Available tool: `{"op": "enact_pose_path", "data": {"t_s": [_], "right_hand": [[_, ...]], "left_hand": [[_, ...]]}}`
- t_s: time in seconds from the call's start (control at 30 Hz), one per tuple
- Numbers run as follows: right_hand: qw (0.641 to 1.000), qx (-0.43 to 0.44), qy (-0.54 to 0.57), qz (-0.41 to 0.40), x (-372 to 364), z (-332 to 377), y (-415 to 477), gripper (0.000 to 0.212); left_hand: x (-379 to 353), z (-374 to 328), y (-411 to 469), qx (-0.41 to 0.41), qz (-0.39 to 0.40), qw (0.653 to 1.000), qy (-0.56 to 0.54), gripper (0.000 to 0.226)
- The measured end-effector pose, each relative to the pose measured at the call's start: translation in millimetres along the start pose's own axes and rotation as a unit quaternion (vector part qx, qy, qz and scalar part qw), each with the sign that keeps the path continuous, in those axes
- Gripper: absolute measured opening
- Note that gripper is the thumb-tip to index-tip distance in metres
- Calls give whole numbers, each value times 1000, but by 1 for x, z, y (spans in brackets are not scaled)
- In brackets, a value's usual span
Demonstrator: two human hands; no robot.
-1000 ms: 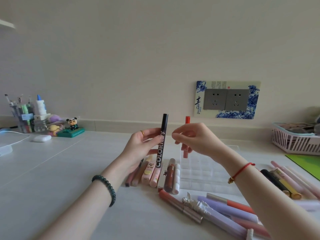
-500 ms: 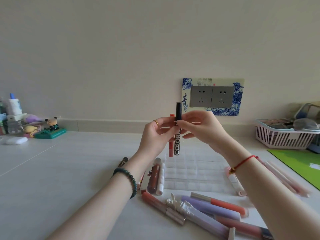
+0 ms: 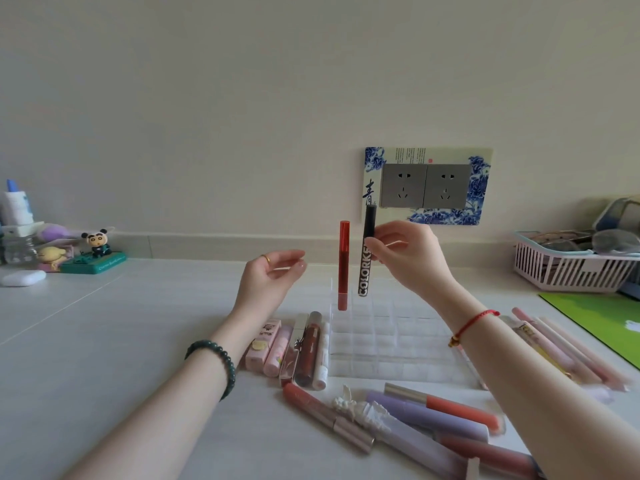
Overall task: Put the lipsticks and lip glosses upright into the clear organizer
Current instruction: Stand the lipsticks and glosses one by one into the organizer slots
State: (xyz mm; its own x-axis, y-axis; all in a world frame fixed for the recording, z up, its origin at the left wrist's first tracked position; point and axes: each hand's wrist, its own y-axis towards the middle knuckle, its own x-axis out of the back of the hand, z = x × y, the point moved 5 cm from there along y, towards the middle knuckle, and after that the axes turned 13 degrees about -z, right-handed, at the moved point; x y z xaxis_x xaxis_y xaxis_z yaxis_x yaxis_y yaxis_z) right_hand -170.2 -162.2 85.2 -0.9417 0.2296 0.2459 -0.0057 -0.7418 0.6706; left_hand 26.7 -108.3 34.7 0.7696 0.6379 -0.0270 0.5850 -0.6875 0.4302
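Several lip glosses (image 3: 568, 348) partly behind forearm (image 3: 519, 379)

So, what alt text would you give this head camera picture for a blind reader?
A person's right hand holds a black tube upright at a clear organizer, beside a red tube standing in it. The left hand hovers open; more lipsticks lie on the table.

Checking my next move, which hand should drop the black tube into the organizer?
Right: the right hand pinches the black tube upright at the clear organizer; the left hand holds nothing.
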Motion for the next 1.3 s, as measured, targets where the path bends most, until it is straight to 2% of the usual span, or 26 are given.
{"op": "enact_pose_path", "data": {"t_s": [0.6,0.93,1.17,1.3], "right_hand": [[999,-34,-20,36,-11,-14,-9,8],[998,-32,-25,45,-13,-17,-10,9],[998,-35,-38,45,-11,-19,-10,16],[998,-29,-50,34,-3,-18,-7,19]], "left_hand": [[29,18,11,24,-27,998,49,12],[66,21,8,40,-70,995,61,12],[88,34,5,30,-46,980,192,9],[76,37,1,-10,-16,957,290,11]]}}
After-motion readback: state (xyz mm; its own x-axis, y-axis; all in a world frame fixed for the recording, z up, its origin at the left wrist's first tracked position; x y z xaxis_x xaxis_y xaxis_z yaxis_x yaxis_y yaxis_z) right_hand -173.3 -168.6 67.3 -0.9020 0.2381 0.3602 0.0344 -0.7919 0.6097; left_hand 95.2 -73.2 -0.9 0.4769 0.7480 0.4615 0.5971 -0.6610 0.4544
